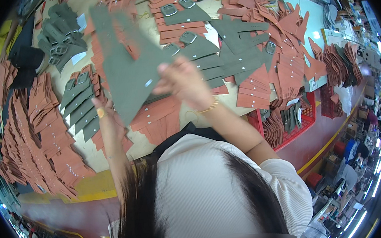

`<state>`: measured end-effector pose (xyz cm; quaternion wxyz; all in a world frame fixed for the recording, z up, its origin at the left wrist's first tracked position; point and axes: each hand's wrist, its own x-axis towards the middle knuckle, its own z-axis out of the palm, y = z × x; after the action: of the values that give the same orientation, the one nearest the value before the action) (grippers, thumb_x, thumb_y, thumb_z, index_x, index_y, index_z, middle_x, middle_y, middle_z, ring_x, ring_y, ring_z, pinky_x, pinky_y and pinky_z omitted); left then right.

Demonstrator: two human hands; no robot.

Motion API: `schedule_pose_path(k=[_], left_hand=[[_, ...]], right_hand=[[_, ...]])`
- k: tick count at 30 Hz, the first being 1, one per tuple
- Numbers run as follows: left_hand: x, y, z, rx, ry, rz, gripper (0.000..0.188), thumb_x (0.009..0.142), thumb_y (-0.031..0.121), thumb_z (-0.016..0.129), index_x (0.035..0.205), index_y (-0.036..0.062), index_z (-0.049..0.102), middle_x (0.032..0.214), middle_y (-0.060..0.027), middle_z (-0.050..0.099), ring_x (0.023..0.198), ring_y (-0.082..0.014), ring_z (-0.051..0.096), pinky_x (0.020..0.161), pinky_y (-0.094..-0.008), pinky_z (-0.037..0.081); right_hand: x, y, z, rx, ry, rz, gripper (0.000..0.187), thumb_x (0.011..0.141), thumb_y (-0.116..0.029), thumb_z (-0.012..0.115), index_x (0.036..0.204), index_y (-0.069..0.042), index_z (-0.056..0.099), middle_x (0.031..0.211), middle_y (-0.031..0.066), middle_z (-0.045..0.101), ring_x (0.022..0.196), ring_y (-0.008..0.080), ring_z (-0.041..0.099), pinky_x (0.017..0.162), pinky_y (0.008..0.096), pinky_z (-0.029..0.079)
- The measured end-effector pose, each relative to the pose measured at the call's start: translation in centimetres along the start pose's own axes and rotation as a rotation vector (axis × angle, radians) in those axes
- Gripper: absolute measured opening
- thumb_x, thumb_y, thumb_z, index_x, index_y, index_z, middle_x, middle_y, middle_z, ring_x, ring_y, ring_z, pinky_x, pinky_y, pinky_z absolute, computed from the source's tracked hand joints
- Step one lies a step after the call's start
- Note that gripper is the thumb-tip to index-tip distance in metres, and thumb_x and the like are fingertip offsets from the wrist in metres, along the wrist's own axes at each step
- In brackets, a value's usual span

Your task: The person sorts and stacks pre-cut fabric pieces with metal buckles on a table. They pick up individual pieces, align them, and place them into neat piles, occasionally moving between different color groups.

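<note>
A large dark green piece of cut leather or fabric, forked into strips at its far end and marked with a small white label, is raised over the table. My right hand, blurred by motion, pinches its right edge. My left hand, with a yellow wrap on one finger, is beside the piece's lower left edge, its fingers apart; whether it touches the piece I cannot tell. Left of that hand lies a fanned stack of green pieces with buckles. Under the raised piece are stacked rust-orange pieces.
Overlapping rust-orange pieces cover the table's left side. Green pieces and more orange ones lie to the right. A red plastic crate with pieces inside stands by the table's near right edge. Another person's arm shows at far left.
</note>
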<state>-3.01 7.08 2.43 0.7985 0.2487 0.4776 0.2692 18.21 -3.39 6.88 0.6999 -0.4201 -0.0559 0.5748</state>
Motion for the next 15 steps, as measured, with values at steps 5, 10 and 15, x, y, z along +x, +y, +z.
schedule_pose_path(k=[5, 10, 15], left_hand=[[0.2, -0.1, -0.3, 0.141, -0.025, 0.039, 0.064, 0.098, 0.054, 0.044, 0.127, -0.002, 0.049, 0.107, -0.0167, 0.066, 0.086, -0.0266, 0.069, 0.07, -0.0359, 0.059], [-1.2, 0.5, 0.6, 0.31, -0.098, -0.02, 0.049, 0.097, 0.028, 0.058, 0.133, -0.0009, 0.04, 0.097, -0.0151, 0.065, 0.073, -0.0229, 0.069, 0.052, -0.0297, 0.057], [-1.9, 1.3, 1.5, 0.445, -0.03, -0.023, 0.047, 0.097, 0.027, 0.059, 0.128, -0.0012, 0.038, 0.092, -0.0158, 0.064, 0.061, -0.0217, 0.068, 0.044, -0.0277, 0.053]], right_hand=[[0.9, 5.8, -1.8, -0.673, -0.024, 0.151, 0.019, 0.093, -0.022, 0.066, 0.089, -0.003, 0.06, 0.082, 0.0101, 0.068, 0.063, 0.0205, 0.069, 0.052, 0.0305, 0.055], [-0.8, 1.0, -6.7, -1.775, 0.1, -0.759, 0.023, 0.089, -0.029, 0.065, 0.085, -0.007, 0.07, 0.125, 0.0101, 0.059, 0.114, 0.0284, 0.055, 0.09, 0.0484, 0.042], [-1.0, -1.4, -8.8, -2.228, 0.118, -0.607, 0.032, 0.097, -0.028, 0.051, 0.115, -0.006, 0.066, 0.154, 0.003, 0.034, 0.144, 0.0283, 0.026, 0.114, 0.0587, 0.017]])
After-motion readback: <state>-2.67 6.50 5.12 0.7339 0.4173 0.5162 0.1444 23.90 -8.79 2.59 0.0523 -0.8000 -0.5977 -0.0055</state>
